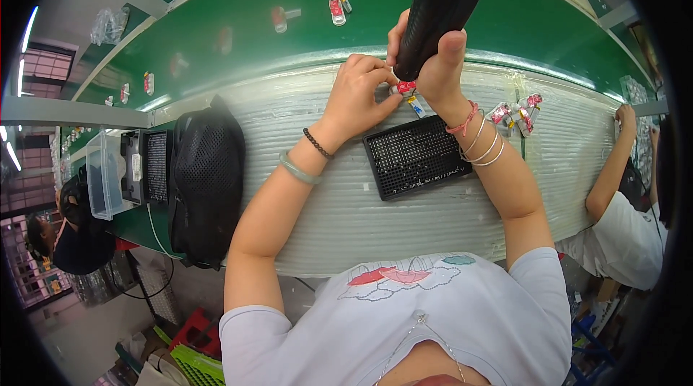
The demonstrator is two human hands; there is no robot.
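Note:
My right hand grips a black power screwdriver that hangs upright from above, its tip pressed down onto a small red and white part. My left hand pinches that same part from the left, holding it on the white ribbed work surface. Just below the hands lies a black perforated tray. A blue and white piece lies right beside the held part.
Several red and white parts ride on the green conveyor belt beyond the bench. More of them lie at my right. A black mesh bag and clear bin stand left. A co-worker's arm reaches in at right.

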